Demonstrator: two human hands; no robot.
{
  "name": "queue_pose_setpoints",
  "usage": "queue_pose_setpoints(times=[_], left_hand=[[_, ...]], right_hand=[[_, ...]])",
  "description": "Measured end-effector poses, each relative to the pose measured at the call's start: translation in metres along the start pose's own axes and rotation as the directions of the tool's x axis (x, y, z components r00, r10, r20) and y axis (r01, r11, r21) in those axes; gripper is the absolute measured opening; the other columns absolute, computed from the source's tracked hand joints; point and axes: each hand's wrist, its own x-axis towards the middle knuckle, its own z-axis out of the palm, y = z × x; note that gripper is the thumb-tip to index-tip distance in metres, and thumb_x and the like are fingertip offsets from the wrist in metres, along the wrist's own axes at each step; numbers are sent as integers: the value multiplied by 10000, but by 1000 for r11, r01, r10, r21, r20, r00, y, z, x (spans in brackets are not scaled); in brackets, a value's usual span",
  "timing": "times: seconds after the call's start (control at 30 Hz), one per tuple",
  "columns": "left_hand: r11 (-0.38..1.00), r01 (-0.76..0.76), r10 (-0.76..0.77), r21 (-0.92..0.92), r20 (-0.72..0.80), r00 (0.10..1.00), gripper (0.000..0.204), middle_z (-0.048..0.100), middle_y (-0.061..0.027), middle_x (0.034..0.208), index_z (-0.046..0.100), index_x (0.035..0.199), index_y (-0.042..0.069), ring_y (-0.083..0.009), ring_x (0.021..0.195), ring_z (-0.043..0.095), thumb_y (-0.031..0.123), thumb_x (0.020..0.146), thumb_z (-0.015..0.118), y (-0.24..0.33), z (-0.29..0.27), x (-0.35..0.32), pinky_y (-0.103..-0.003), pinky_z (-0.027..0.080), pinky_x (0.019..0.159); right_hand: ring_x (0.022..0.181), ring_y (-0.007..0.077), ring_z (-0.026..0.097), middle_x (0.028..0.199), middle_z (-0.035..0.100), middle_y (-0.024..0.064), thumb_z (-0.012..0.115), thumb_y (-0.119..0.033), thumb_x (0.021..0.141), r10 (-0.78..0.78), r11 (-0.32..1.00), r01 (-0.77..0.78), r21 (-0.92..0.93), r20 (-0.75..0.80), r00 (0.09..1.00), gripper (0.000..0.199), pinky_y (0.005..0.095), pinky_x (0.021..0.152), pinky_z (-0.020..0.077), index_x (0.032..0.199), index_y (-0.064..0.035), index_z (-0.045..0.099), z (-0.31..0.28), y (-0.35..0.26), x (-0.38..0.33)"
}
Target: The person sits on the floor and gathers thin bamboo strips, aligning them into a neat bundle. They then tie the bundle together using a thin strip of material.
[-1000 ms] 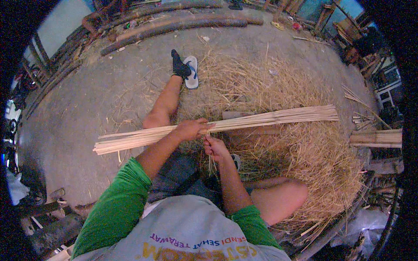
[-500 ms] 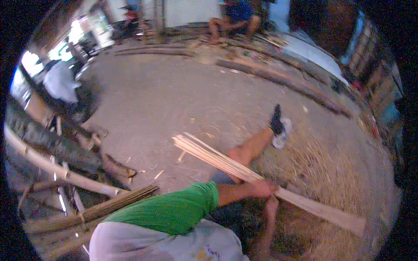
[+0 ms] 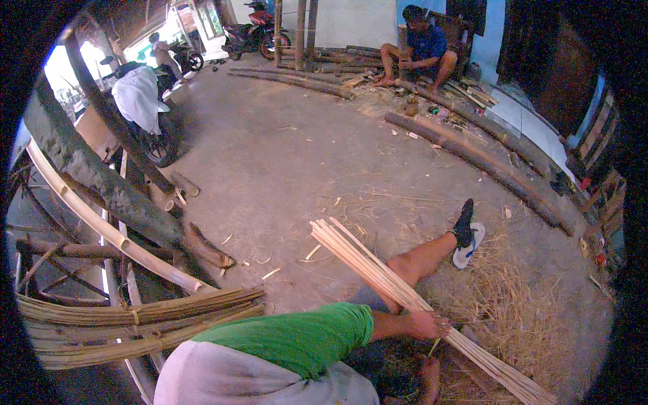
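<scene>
A long bundle of pale, split bamboo strips (image 3: 368, 266) slants from the middle of the view down to the lower right. My left hand (image 3: 428, 325), reaching out of a green sleeve, is closed around its middle. Just below, my right hand (image 3: 429, 372) is partly in shadow, its fingers blurred. A thin pale strip (image 3: 434, 347) runs up from its fingers towards the bundle. Under the bundle stretches my leg (image 3: 425, 258), with a dark sock and a white flip-flop (image 3: 468, 247).
Tied bundles of brown strips (image 3: 135, 312) lie at my left, beside a long bamboo pole (image 3: 88, 212). Straw-like shavings (image 3: 503, 297) cover the ground at right. Logs (image 3: 472, 158) lie beyond. A person (image 3: 428, 44) sits at the back; motorbikes (image 3: 260, 30) stand far left.
The whole view has shifted, so the scene sits further right and lower. My left hand stays closed on the bundle. The right hand is now lower, apart from the left, with a thin strip between them.
</scene>
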Motion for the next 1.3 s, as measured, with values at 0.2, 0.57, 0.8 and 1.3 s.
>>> queue_pose_setpoints(times=[0.2, 0.57, 0.8, 1.3], left_hand=[[997, 30, -25, 71, -80, 996, 471, 558, -70, 1420, 533, 1368, 132, -299, 1286, 552, 243, 911, 507, 4, 20, -2, -463, 473, 1032], [995, 39, -36, -87, 34, 999, 441, 533, -81, 1451, 531, 1375, 142, -323, 1320, 521, 263, 954, 478, 2, 26, 9, -462, 515, 990], [985, 107, -76, -138, 208, 975, 456, 481, -95, 1496, 507, 1402, 142, -327, 1339, 506, 245, 960, 466, 6, 3, 11, -461, 511, 1001], [997, 46, -39, -58, 122, 992, 467, 487, -39, 1496, 491, 1413, 143, -296, 1381, 461, 293, 974, 436, 4, 26, 7, -480, 449, 1058]], right_hand=[[719, 380, 600, 787, 645, 210, 510, -356, 1017, -158, 967, 95, -238, -259, 953, 396, 496, 652, 457, 1005, 17, 640, 35, 10, 3], [777, 455, 590, 856, 636, 249, 423, -274, 1053, -374, 925, 310, -220, -386, 843, 371, 517, 692, 447, 939, 28, 605, -42, -91, -28], [853, 469, 638, 944, 673, 262, 444, -300, 1044, -148, 977, 23, -211, -600, 786, 371, 537, 701, 480, 1031, 16, 638, -47, -63, -24], [773, 348, 609, 852, 648, 186, 473, -232, 1043, -302, 916, 361, 174, -292, 908, 294, 414, 722, 481, 1021, 3, 649, -37, -80, -37]])
